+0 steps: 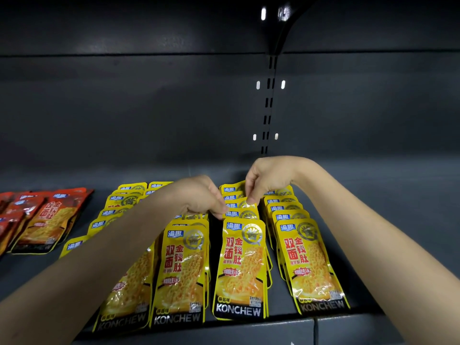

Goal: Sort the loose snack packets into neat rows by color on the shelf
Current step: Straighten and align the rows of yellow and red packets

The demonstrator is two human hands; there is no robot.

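Note:
Yellow snack packets (240, 267) lie in several overlapping rows on the dark shelf (373, 220). Red packets (49, 220) lie in rows at the far left. My right hand (268, 178) reaches over the middle row and pinches the top edge of a yellow packet (245, 204) with thumb and fingertips. My left hand (199, 195) is curled beside it, its fingertips on the left edge of the same row near a packet (239, 214). My left forearm hides part of the left yellow rows.
The shelf's back panel (149, 108) is dark, with a slotted upright (267, 115) behind the hands. Bare shelf surface shows to the right of the yellow rows (385, 207) and between red and yellow packets. The shelf's front lip (249, 329) runs below.

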